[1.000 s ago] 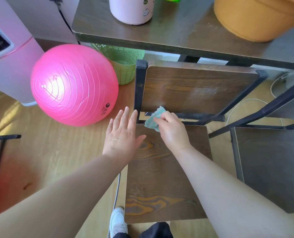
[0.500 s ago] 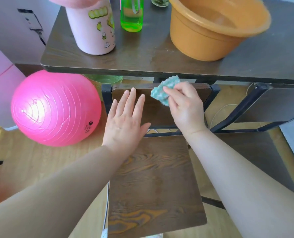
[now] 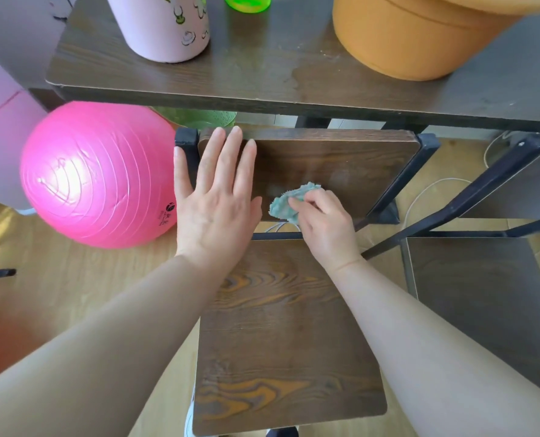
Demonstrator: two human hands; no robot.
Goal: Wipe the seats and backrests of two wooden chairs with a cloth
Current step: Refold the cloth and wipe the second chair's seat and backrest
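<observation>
Right hand [image 3: 325, 225] pinches a crumpled teal cloth [image 3: 289, 201] against the lower part of the near chair's dark wooden backrest [image 3: 341, 159]. Left hand [image 3: 216, 197] is spread flat with straight fingers over the backrest's left edge. Below them lies the grained wooden seat [image 3: 281, 342]; a second chair's dark seat [image 3: 483, 304] stands just to the right.

Light: bright daylight, from the left.
Glare: white hot-spot on the glossy pink rubber exercise ball [image 3: 60, 181]; pale sheen on the dark wooden chair backrest [image 3: 341, 165].
Blur: round orange plastic basin [image 3: 420, 39] smeared at the top-right edge; crumpled teal cloth [image 3: 289, 201] slightly soft.
Distortion: wide-angle, my forearms swelling toward the lower corners.
</observation>
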